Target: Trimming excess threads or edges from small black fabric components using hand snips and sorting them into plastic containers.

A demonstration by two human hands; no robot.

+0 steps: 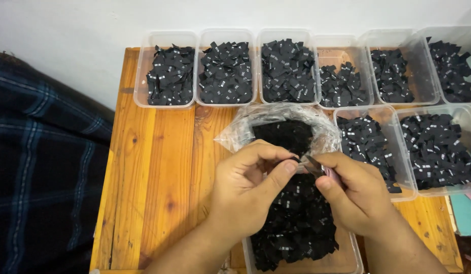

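Wooden table [159, 167], dark plaid cloth [42, 167] at its left. Clear tubs [170, 68] of small black fabric labels in rows at the far edge and right. Left hand [248, 185] pinches a black label [291, 163]. Right hand [354, 190] clamps small snips [312, 165] at it, over near tub [347, 253] and plastic bag [291, 127].

A wooden table [159, 167] is set against a white wall. Clear tubs [144, 71] of black labels are lined along its far edge and right side; a clear bag [235, 133] and another tub [354, 253] are placed nearer.
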